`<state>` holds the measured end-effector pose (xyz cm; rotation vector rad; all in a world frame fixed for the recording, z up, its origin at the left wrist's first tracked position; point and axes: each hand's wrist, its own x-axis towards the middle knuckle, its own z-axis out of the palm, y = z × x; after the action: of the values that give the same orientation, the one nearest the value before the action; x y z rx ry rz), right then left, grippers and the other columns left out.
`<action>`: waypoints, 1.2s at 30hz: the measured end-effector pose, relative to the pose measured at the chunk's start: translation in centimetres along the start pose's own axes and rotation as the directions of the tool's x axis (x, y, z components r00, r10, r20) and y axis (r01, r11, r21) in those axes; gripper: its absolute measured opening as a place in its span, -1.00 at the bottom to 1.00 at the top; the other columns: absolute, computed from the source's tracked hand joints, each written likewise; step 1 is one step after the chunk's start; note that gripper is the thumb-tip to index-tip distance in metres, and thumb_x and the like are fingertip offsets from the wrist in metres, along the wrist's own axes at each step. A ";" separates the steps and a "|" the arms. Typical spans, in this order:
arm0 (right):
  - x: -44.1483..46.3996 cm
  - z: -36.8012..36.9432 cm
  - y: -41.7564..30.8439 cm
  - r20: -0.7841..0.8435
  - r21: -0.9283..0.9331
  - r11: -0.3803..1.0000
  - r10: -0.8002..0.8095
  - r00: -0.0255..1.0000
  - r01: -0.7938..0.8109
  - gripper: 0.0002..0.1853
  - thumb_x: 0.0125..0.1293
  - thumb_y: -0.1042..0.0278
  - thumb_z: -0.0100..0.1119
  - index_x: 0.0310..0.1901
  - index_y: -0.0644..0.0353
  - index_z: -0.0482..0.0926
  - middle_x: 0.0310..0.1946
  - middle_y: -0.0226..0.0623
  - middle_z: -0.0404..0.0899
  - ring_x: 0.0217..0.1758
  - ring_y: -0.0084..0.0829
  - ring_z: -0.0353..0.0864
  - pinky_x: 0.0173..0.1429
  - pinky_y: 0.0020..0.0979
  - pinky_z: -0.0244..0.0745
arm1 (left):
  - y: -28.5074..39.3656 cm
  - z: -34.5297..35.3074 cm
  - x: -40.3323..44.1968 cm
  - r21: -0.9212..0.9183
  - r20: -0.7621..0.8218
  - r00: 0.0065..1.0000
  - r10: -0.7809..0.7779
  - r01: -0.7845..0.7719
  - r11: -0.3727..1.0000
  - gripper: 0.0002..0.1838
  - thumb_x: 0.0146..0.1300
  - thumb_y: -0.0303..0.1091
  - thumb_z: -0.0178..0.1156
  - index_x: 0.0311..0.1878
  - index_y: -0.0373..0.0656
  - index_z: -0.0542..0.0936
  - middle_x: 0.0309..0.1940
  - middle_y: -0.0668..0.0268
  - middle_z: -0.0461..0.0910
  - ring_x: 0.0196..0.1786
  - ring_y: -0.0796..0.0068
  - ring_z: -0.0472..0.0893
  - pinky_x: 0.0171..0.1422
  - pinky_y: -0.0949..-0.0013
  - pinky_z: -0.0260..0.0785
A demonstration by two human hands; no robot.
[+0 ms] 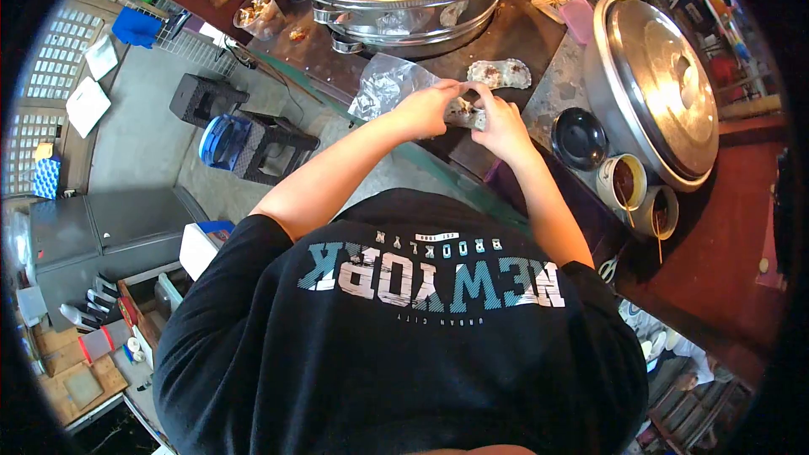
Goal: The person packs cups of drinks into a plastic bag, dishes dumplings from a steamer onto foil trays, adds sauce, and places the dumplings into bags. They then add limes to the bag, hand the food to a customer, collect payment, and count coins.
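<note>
Both my left hand (427, 109) and my right hand (503, 125) are closed around a small whitish food portion with brown bits (465, 113), near the table's front edge. Their fingertips meet above it and hide part of it. Whether it is wrapped or sits in a small tray, I cannot tell. Beside my left hand lies a crumpled clear plastic bag (389, 84). A similar whitish portion with brown topping (499, 74) rests on the table just beyond my right hand.
A round metal steamer (404, 21) stands at the back, a large lidded metal pot (661, 88) at right. Near the pot are a black bowl (579, 139) and two containers of dark sauce (622, 181). A plastic cup (259, 15) sits back left. Dark stools (270, 149) stand on the floor.
</note>
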<state>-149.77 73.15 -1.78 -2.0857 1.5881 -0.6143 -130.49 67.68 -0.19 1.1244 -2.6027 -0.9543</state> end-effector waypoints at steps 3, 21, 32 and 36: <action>0.3 0.6 -0.3 -0.010 -0.034 0.999 -0.021 1.000 0.021 -0.09 -0.16 0.50 0.34 0.30 -0.13 0.15 -0.16 -0.18 0.60 0.04 -0.12 0.54 0.03 0.01 0.32 | 0.3 -0.2 0.1 0.050 -0.007 1.000 -0.022 0.022 0.999 -0.23 -0.14 -0.57 0.14 0.31 -0.25 0.31 0.33 0.06 0.28 0.29 0.04 0.38 0.32 0.21 0.31; -3.7 2.4 2.4 -0.098 0.395 0.835 0.453 0.886 -0.384 -0.11 -0.02 0.42 0.31 0.38 0.20 0.08 -0.01 0.04 0.48 -0.03 -0.19 0.54 0.08 -0.26 0.46 | 2.7 0.4 -0.7 0.355 -0.030 0.988 -0.152 0.153 0.922 -0.26 -0.02 -0.59 0.08 0.35 -0.25 0.23 0.39 0.17 0.20 0.03 -0.02 0.58 0.08 0.12 0.47; -2.5 7.3 1.4 0.091 0.943 0.249 0.443 0.892 -0.219 -0.48 0.15 0.63 -0.02 0.21 0.34 0.30 -0.06 -0.13 0.54 -0.05 -0.35 0.58 0.04 -0.39 0.50 | 4.3 1.6 0.0 0.371 0.110 0.978 -0.178 0.126 0.920 -0.27 0.01 -0.55 0.12 0.35 -0.32 0.21 0.42 0.15 0.14 0.03 0.00 0.59 0.07 0.11 0.47; -0.6 8.1 0.2 0.219 0.963 0.042 0.455 0.863 -0.266 -0.63 0.25 0.55 -0.04 0.11 0.32 0.39 -0.08 -0.22 0.55 -0.09 -0.42 0.59 -0.02 -0.42 0.52 | 4.0 2.4 0.1 0.368 0.000 0.991 -0.131 0.122 0.922 -0.27 0.02 -0.55 0.15 0.35 -0.31 0.22 0.41 0.15 0.16 0.05 0.02 0.58 0.08 0.11 0.47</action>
<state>-145.33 74.37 -8.42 -0.5385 1.0749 -1.1991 -133.82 70.85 0.36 1.3859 -2.8356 -0.5096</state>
